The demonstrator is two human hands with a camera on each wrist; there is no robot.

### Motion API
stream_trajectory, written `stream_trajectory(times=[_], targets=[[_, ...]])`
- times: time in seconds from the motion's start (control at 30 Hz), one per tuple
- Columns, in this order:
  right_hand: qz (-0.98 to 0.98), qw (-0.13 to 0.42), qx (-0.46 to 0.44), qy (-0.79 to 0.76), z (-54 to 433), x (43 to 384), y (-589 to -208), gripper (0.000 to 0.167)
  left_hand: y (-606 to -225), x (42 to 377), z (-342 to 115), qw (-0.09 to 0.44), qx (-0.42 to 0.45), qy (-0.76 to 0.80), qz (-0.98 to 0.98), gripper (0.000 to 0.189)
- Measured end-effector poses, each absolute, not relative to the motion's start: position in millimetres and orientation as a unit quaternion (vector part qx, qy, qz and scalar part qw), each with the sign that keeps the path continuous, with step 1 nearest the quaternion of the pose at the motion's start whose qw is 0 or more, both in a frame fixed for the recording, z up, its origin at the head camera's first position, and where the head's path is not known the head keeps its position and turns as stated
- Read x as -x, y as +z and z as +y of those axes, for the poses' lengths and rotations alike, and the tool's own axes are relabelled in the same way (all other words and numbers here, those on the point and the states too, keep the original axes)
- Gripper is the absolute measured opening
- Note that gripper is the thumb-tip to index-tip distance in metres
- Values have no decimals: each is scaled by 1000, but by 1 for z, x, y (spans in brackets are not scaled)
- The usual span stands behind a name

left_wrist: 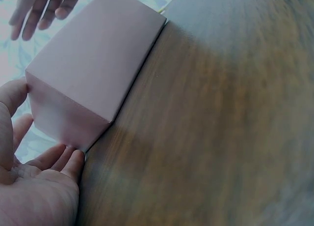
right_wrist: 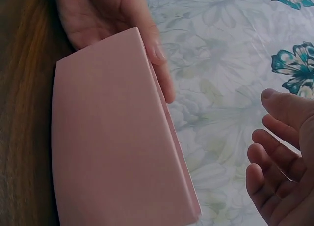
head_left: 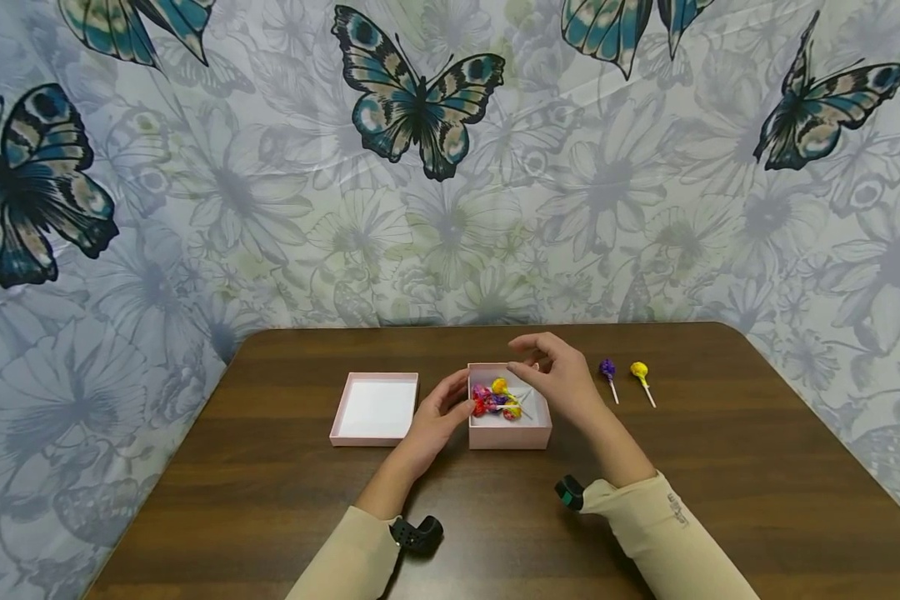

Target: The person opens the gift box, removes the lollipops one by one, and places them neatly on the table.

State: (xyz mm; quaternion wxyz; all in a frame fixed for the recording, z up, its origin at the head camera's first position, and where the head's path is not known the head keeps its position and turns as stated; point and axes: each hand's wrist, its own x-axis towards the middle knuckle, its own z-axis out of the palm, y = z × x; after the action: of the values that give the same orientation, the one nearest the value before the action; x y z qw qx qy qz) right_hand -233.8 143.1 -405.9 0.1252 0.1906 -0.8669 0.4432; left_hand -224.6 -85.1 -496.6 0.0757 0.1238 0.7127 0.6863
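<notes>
The fingers of the left hand [head_left: 441, 407], gently bent and spread apart from the thumb, touch the left side of an open-topped, rectangular pale-pink box [head_left: 510, 439] with smooth walls and a white inside. The fingers of the right hand [head_left: 553, 371] are loosely curved above its right rear part, apart from the box in the right wrist view, with nothing visible in them. Between the two sets of fingers, inside the box, lies a cluster of round, shiny-wrapped lollipops [head_left: 500, 387] in red, yellow and purple; they overlap, so their number is hard to tell. To the right of the right fingers lie a purple lollipop on a white stick [head_left: 607, 368] and a yellow lollipop on a white stick [head_left: 640, 372]. Left of the left fingers, a shallow pink lid with a white inside [head_left: 379, 407] rests on the brown wood-grained counter [head_left: 262, 500]. Beyond the fingers hangs a butterfly-and-flower-printed cloth [head_left: 450, 242].
</notes>
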Motion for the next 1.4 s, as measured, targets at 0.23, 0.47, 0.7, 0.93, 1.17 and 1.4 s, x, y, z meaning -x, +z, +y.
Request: stream_trajectory(times=[0.23,0.47,0.7,0.93,1.17,1.4], targets=[[-872,82,-197,441,133,237,-410,27,-496,224,-85,73,-125,686,713,54],[-876,47,-212,431,127,240,-418,28,-495,224,-84,73,-135,694,703,53],[-885,-4,-216,413,120,241,-420,26,-495,224,-84,78,-134,695,702,53],[-889,-29,-230,394,115,243,-421,27,-495,224,-85,77,-134,695,702,54],[-896,-42,-225,380,111,244,-425,24,-494,223,-85,75,-139,695,702,54],[-910,-36,-207,357,104,248,-429,17,-496,225,-85,77,-140,698,698,55]])
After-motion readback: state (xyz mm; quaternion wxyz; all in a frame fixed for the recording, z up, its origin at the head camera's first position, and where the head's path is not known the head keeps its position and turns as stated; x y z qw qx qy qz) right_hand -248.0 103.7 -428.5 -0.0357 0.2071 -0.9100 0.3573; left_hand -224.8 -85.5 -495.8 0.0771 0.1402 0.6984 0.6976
